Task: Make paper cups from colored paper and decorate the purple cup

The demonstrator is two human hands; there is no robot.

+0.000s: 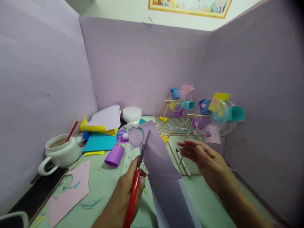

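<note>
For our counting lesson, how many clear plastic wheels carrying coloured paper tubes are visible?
2: the smaller-looking wheel, farther back; the larger-looking wheel, nearer, beyond the right hand. None appears hidden.

Scissors (135, 186) before sheet (160, 158), pot (65, 155) left, wheels (219, 114) right, bowl (132, 114) behind

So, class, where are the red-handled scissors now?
In the head view, the scissors are low centre, in the left hand, blades right of the drawn circle.

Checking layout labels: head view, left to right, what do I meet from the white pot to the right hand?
White pot → teal card → purple tube → red scissors → right hand. Left out: things overlapping these.
</note>
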